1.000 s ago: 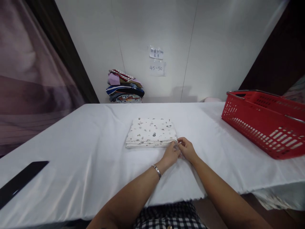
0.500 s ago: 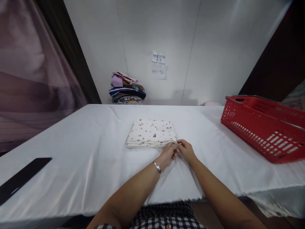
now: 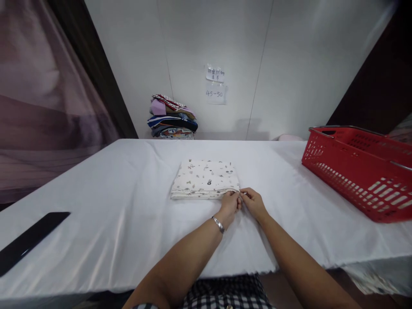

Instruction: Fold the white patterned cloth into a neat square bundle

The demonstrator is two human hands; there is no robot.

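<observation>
Head view.

Folded cloth (image 3: 205, 179): white with small dark prints, lying flat near the middle of the table (image 3: 96, 206), stacked edges facing the near side.

Left hand (image 3: 230, 204): resting on the table at the cloth's near right corner, fingers curled in and pinching the edge of the layers there; bracelet (image 3: 219, 224) sitting on the wrist.

Right hand (image 3: 253, 202): lying just beside the left, fingertips meeting it at the same corner, fingers bent and closing on the cloth edge; exact grip partly hidden behind the left hand.

Table: covered with a white sheet, spanning the whole width, creasing slightly around the hands.

Red basket (image 3: 360, 171): standing on the right end of the table, well apart from the cloth, slotted wall facing the camera.

Black strip (image 3: 28, 240): lying flat at the near left edge.

Pile of folded clothes (image 3: 172, 122): sitting against the wall behind the far edge of the table.

Paper notes (image 3: 215, 83): sticking to the wall, lower one reading "45-50".

Checked garment (image 3: 225, 294): showing at the bottom, between the forearms.
</observation>
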